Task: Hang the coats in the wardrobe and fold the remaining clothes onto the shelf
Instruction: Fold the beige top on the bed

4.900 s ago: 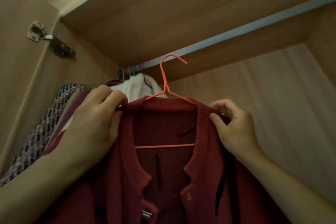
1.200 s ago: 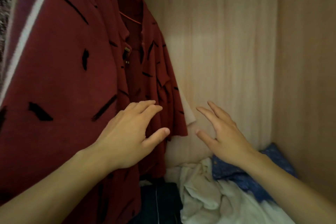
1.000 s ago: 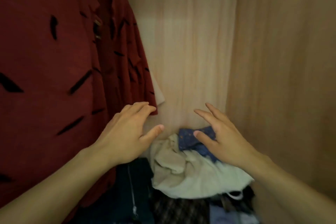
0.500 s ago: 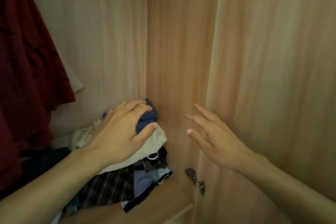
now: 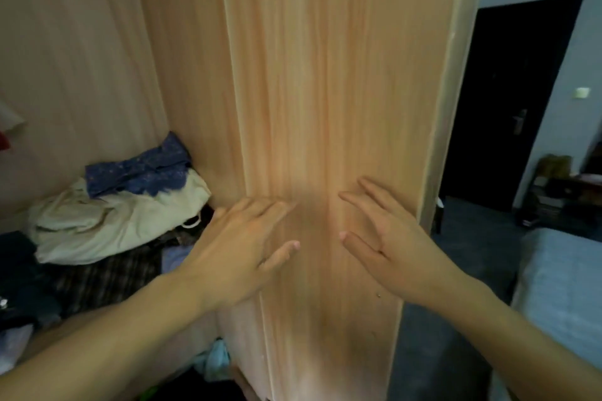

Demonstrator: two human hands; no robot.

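Both my hands hover empty in front of the light wooden wardrobe door (image 5: 325,91). My left hand (image 5: 241,244) has straight, spread fingers, and my right hand (image 5: 387,238) likewise, palms turned toward each other. To the left, inside the wardrobe, a heap of unfolded clothes lies on the shelf: a cream garment (image 5: 107,221), a dark blue patterned one (image 5: 140,169) on top, and a dark checked one (image 5: 107,273) underneath. Only a red sliver of the hung coat (image 5: 4,142) shows at the far left edge.
The wardrobe's back panel (image 5: 65,58) rises behind the heap. A light blue cloth (image 5: 216,361) lies lower down. To the right are a dark doorway (image 5: 508,101), a dark floor, a bed edge (image 5: 560,296) and cluttered furniture (image 5: 560,185).
My view has swung right, from the red coat hung on the rail past the clothes heap to the door. Both hands let go of the coat and are empty.
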